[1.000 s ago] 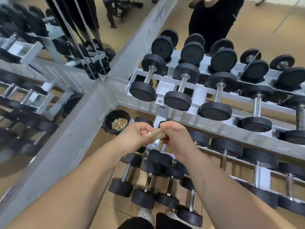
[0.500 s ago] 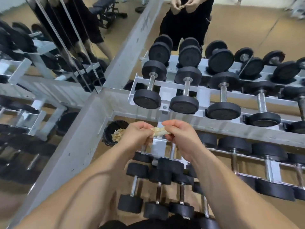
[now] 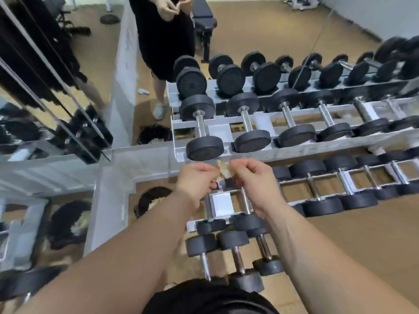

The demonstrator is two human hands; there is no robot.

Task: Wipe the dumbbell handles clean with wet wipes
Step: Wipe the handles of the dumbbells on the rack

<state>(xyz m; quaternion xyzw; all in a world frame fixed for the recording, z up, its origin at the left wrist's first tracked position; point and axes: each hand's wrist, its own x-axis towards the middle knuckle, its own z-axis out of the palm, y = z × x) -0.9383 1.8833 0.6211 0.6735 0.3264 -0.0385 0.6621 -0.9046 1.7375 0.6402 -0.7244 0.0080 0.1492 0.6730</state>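
A small crumpled, yellowish wet wipe (image 3: pixel 224 169) is pinched between my left hand (image 3: pixel 196 180) and my right hand (image 3: pixel 254 180), held in the air in front of the dumbbell rack (image 3: pixel 317 148). Black dumbbells with chrome handles lie on three tiers. The nearest top-tier dumbbell (image 3: pixel 200 128) sits just above my hands, its handle bare. Smaller dumbbells (image 3: pixel 235 257) lie on the lowest tier below my forearms. Neither hand touches a dumbbell.
A black bin (image 3: pixel 151 198) holding used wipes stands on the floor left of the rack, against a grey ledge (image 3: pixel 113 200). Mirrors above the ledge reflect the rack, a bench and me. Tan floor lies to the right.
The view has tilted up and shifted, showing more of the mirror and the rack's right side. My hands stay together on the wipe, now slightly higher against the top tier's front rail.
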